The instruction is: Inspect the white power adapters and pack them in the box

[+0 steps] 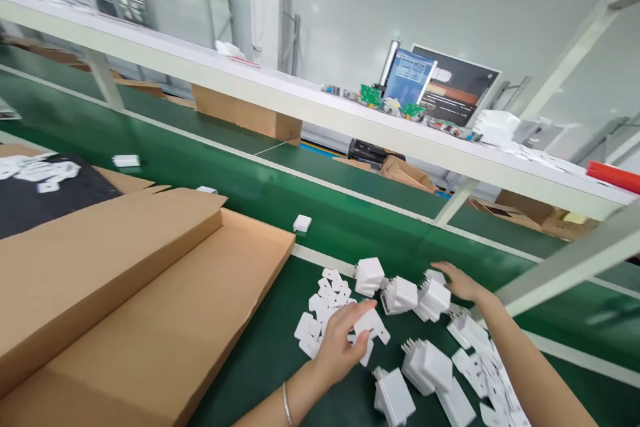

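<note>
My left hand [340, 345], with a bangle at the wrist, curls its thumb and fingers around a flat white plastic plate [371, 324] above a loose heap of similar plates [327, 297]. My right hand [461, 282] reaches past the white power adapters, its fingers stretched out over the edge of the green belt. Just beside it stand paired white adapters [433, 297] with metal prongs. More adapters [400, 295] sit between the hands, and others [427, 365] lie nearer to me. Under my right forearm is a second heap of white plates [493, 380].
An open cardboard box [150, 320] fills the left side. Single white adapters [302, 223] rest on the green belt [345, 230] beyond. Overhead runs a white shelf [300, 100] carrying green circuit boards [371, 95]; its post [545, 270] stands close to my right arm.
</note>
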A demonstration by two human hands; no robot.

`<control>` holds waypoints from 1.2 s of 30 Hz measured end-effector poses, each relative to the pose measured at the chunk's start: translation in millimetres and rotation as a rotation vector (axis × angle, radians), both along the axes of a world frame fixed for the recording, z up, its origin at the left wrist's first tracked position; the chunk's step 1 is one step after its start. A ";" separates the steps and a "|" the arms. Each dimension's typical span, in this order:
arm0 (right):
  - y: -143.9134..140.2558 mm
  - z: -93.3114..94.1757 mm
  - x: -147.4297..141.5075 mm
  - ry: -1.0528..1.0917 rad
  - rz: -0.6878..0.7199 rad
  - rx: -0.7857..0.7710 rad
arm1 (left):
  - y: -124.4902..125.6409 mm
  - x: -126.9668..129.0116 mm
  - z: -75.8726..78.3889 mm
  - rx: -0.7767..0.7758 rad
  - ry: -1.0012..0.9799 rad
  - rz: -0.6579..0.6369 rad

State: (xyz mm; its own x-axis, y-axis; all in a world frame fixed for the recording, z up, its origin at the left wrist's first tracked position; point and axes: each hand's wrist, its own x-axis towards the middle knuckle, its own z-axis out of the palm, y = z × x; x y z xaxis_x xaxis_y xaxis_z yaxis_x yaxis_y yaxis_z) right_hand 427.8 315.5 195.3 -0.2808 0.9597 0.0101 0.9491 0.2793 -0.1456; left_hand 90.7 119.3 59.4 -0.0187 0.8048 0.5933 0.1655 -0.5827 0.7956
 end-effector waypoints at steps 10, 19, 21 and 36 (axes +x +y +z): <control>66.1 25.4 -61.8 -0.388 0.201 0.040 | -4.7 19.5 -9.0 -0.113 -0.154 0.092; 99.8 3.0 -307.0 -0.447 0.820 0.012 | 1.7 23.7 -9.7 -0.032 -0.183 0.170; 98.1 -6.6 -327.3 -0.508 0.881 -0.011 | 5.9 22.3 -5.5 -0.018 -0.191 0.186; 27.9 -6.0 -382.7 -0.593 0.973 -0.203 | 1.2 11.2 21.5 0.004 -0.180 0.146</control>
State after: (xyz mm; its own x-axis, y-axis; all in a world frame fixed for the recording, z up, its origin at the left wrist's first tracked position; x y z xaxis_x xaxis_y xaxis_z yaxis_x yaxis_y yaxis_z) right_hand 45.1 343.4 189.3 -0.8106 0.3043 -0.5004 0.2803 0.9518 0.1246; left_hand 101.9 120.5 80.9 -0.2401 0.7838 0.5728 0.1040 -0.5659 0.8179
